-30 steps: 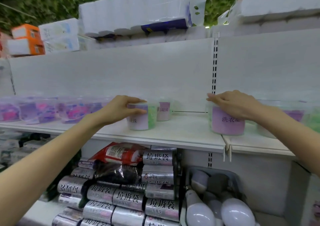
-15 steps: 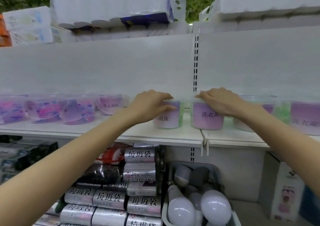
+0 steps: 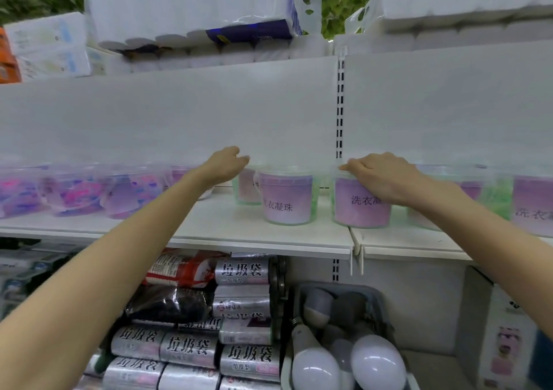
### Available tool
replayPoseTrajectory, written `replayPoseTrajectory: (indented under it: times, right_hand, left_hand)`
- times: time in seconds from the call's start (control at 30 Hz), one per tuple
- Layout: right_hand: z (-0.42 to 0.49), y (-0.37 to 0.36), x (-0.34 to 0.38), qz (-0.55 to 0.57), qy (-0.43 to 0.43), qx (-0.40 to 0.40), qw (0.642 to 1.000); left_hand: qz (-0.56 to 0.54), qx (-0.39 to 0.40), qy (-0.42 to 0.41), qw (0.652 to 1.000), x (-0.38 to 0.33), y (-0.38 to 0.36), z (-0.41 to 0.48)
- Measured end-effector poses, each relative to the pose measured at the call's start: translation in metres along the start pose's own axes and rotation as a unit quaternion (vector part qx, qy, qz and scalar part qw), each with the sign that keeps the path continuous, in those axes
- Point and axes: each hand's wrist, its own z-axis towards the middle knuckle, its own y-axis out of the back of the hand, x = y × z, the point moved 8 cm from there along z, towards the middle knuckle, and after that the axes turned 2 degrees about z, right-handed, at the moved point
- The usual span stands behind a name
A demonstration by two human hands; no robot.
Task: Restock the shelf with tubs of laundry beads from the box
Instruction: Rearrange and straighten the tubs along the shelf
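Two hands are up at the white metal shelf (image 3: 269, 235). Our right hand (image 3: 386, 180) curls over the lid of a clear round plastic tub with a purple label (image 3: 359, 213), gripping it near the shelf's front edge. Our left hand (image 3: 224, 165) hangs loosely bent over a half-hidden rear tub (image 3: 247, 190) (whether it has hold, we cannot tell). A matching middle tub (image 3: 287, 201) stands free between them. We judge it best to push the gripped tub level with its neighbour, label forward and base flat, without nudging the row.
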Motion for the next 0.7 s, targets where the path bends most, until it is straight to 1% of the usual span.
replayPoseTrajectory:
  times: [0.03, 0.1, 0.23, 0.3, 0.47, 0.53, 0.6, 0.67, 0.7]
  right_hand:
    - [0.0, 0.0, 0.0, -0.008, 0.004, -0.001, 1.0]
    - [0.001, -0.001, 0.001, -0.028, 0.012, 0.002, 1.0]
    - [0.001, -0.003, 0.002, -0.056, 0.028, 0.0, 0.998]
    - [0.001, -0.003, 0.004, -0.075, 0.043, -0.007, 0.996]
    - [0.003, -0.002, 0.003, -0.054, 0.047, -0.026, 0.997]
    - [0.003, -0.002, 0.003, -0.059, 0.057, -0.029, 0.996]
    - [0.004, -0.002, 0.002, -0.053, 0.055, -0.033, 0.997]
    - [0.004, -0.003, 0.0, -0.038, 0.047, -0.037, 0.997]
    - [0.004, -0.003, 0.0, -0.032, 0.04, -0.037, 0.998]
  left_hand:
    - [-0.024, 0.018, 0.037, 0.999, 0.012, -0.007, 0.008]
    - [-0.128, 0.056, 0.092, 0.986, 0.024, -0.024, 0.015]
    - [-0.272, 0.082, 0.12, 0.951, 0.029, -0.038, 0.027]
    - [-0.325, 0.112, 0.12, 0.931, 0.021, -0.05, 0.03]
    - [-0.369, 0.215, 0.115, 0.897, -0.015, -0.081, 0.038]
    - [-0.374, 0.239, 0.112, 0.889, -0.019, -0.085, 0.042]
    - [-0.384, 0.246, 0.119, 0.882, -0.016, -0.086, 0.043]
    - [-0.38, 0.267, 0.108, 0.879, -0.015, -0.086, 0.036]
    - [-0.368, 0.275, 0.097, 0.883, -0.016, -0.084, 0.032]
